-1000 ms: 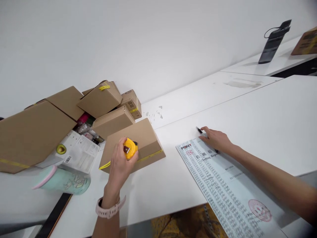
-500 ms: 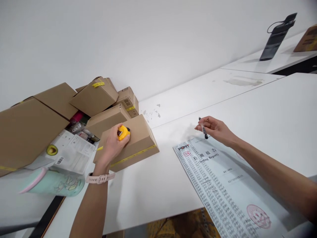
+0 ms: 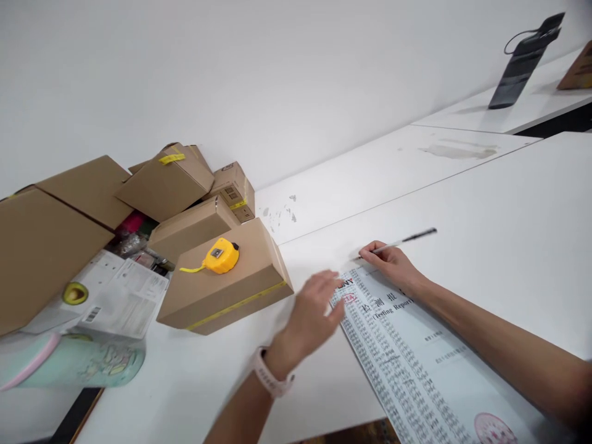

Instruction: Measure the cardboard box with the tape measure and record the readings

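A yellow tape measure [image 3: 218, 258] lies on top of a cardboard box [image 3: 231, 290], a short length of tape sticking out to the left. My left hand [image 3: 313, 311], with a pink watch at the wrist, is blurred and hovers just left of a printed report sheet [image 3: 416, 357], fingers stretched toward its top corner. At the sheet's upper edge my right hand [image 3: 391, 264] is closed on a black pen [image 3: 407, 239], its tip near the paper's top.
Several more cardboard boxes [image 3: 166, 179] are piled against the wall at left, with a white printed package [image 3: 115, 296] and a mint-green bottle [image 3: 78, 364] lying in front. A dark pouch [image 3: 522, 61] leans on the far table.
My left hand let go of the tape measure on the box and swung right to the sheet's corner. My right hand picked up the pen and brought it down to the paper.
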`<state>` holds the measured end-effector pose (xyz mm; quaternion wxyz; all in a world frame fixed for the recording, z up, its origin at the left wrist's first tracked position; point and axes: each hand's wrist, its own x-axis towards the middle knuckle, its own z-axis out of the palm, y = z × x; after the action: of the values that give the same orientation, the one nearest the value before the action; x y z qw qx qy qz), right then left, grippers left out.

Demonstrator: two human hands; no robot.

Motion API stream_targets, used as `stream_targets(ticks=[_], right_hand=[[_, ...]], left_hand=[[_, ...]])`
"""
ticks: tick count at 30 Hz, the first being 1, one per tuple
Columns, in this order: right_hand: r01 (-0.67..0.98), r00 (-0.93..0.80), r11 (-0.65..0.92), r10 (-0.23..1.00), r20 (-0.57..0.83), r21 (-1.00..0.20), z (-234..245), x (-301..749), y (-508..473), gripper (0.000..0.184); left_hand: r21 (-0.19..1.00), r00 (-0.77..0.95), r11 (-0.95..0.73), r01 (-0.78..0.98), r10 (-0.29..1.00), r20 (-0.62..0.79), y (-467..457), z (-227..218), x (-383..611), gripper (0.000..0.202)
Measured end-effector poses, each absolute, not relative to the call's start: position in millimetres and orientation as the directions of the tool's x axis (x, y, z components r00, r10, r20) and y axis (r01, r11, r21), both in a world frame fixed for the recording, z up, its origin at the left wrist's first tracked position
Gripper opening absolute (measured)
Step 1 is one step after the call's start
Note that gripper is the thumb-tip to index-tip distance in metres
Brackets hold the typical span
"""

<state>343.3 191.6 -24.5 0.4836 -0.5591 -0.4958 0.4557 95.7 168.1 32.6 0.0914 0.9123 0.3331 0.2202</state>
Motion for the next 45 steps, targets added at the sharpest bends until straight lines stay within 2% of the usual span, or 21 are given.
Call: stream_targets(ticks=[4, 7, 10, 15, 18, 45], right_hand=[[0.252, 0.100, 0.042, 0.993, 0.070, -0.967, -32, 345, 193, 0.048], [0.227, 0.069, 0.066, 0.994, 0.084, -0.972, -36, 346, 196, 0.040], [0.236, 0.069, 0.056, 0.995, 0.074, -0.970, -40, 345, 200, 0.037], [0.445, 0.105, 0.060, 0.987, 0.118, -0.893, -35, 340, 198, 0.034], [0.508, 0.095, 0.056, 0.988, 0.120, -0.859, -30, 338, 196, 0.031], [0.566, 0.061, 0.058, 0.992, 0.111, -0.823, -30, 337, 197, 0.027]], left_hand=[[0.336, 0.753, -0.767, 0.547, 0.626, 0.202, 162, -14, 141, 0.048], [0.342, 0.758, -0.750, 0.566, 0.637, 0.142, 167, -24, 149, 0.061], [0.348, 0.762, -0.745, 0.569, 0.637, 0.117, 170, -24, 147, 0.061], [0.368, 0.764, -0.746, 0.556, 0.632, 0.127, 170, -26, 148, 0.063], [0.376, 0.762, -0.748, 0.547, 0.631, 0.147, 170, -29, 149, 0.062], [0.363, 0.754, -0.750, 0.553, 0.636, 0.166, 172, -33, 150, 0.062]])
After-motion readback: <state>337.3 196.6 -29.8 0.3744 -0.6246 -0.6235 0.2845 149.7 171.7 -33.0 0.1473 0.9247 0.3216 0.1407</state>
